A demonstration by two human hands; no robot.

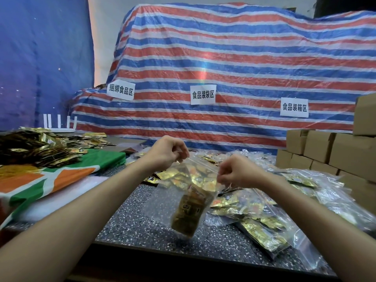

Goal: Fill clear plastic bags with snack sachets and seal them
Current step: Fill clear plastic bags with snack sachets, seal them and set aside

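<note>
Behind your bench hangs a red, white and blue striped tarp (223, 58) with three paper labels (203, 94) across it; the bench itself is a dark speckled table (132, 220). You hold a clear plastic bag (195, 176) up off the table; your left hand (168, 153) pinches one top corner with curled fingers; your right hand (236, 171) pinches the other, so the mouth stretches between them (whether the seal is pressed closed cannot be told from here). Gold sachets (186, 216) sit bunched in the bag's lower end; filled bags (264, 231) lie heaped to your right, near stacked cardboard boxes (335, 151); a loose sachet pile (34, 147) rests at your far left.
</note>
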